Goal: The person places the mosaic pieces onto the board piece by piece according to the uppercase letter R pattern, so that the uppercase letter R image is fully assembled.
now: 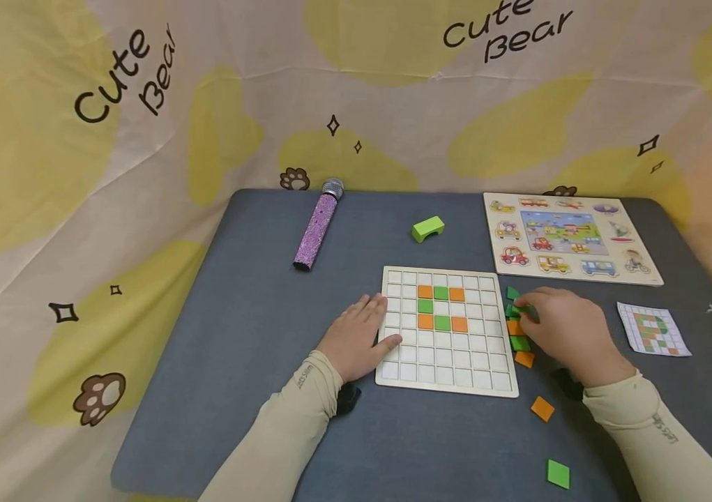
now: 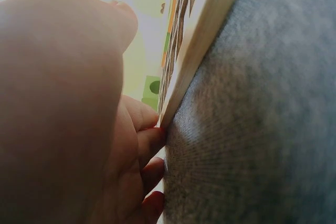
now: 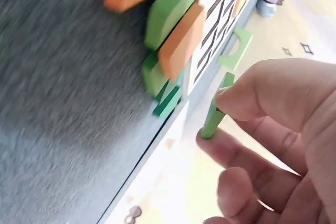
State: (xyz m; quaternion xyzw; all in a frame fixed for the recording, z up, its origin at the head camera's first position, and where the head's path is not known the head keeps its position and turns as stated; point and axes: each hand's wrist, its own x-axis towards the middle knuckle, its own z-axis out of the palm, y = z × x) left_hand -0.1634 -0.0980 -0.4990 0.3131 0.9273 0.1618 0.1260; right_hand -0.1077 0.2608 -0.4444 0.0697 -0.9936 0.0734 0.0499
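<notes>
A white grid board [image 1: 437,359] lies mid-table, with several orange and green square tiles [image 1: 441,293] set in its cells. My left hand [image 1: 356,338] rests flat at the board's left edge, its fingers straight and the thumb over the border. Beside the right edge, my right hand [image 1: 565,328] pinches a green tile [image 3: 215,111] between thumb and fingertip. In the right wrist view that tile is lifted off the table. Under and near this hand lies a pile of orange and green tiles [image 3: 181,40] along the board's edge.
A loose orange tile [image 1: 542,409] and a green tile [image 1: 558,474] lie nearer the front. A patterned card [image 1: 653,329] is at the right, below a vehicle puzzle board [image 1: 572,268]. Behind the grid are a green arch block [image 1: 427,229] and a purple glittery microphone [image 1: 316,230].
</notes>
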